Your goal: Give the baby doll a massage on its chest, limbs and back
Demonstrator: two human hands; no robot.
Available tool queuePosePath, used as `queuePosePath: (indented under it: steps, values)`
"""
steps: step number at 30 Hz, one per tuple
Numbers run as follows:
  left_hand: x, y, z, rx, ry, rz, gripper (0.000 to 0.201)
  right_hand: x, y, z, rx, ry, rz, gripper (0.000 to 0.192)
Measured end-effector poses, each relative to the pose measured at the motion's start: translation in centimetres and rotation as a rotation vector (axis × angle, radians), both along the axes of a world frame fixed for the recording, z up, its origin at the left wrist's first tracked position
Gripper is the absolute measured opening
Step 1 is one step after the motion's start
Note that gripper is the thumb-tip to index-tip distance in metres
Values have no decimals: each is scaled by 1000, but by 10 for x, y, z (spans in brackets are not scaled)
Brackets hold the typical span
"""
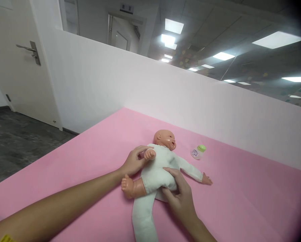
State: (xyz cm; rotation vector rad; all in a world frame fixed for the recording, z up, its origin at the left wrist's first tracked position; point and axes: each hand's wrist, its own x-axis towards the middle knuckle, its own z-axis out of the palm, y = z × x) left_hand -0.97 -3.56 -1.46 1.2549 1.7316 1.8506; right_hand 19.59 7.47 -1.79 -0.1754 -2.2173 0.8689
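A baby doll point(160, 164) in a white suit lies on its back on the pink surface point(95, 158), head toward the far wall. My left hand point(134, 163) grips the doll's near arm by its white sleeve. My right hand point(179, 195) holds the white suit at the doll's hip. One bare leg point(131, 187) sticks out of the suit, and an empty white suit leg point(144, 215) trails toward me. The doll's other arm is spread out to the right.
A small bottle with a green cap point(198, 152) lies on the pink surface right of the doll's head. A white partition wall point(165, 94) borders the far side. A white door point(16, 60) and dark floor point(19, 141) are at left.
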Motion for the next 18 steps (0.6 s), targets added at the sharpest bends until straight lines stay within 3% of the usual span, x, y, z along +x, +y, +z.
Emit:
queuePosePath:
  steps: [5, 11, 14, 18]
  values:
    - [-4, 1, 0, -18, 126, 2, 38, 1, -1, -1, -56, -42, -40, 42]
    - [-11, 4, -8, -48, 33, 46, 41, -1, 6, 9, -161, -33, -24, 50]
    - [-14, 3, -10, -20, 42, 32, 40, 0, 16, 21, -218, -26, 96, 42]
    - [-15, 3, -9, 9, 50, 46, 41, 10, 28, 43, -291, -144, 364, 30]
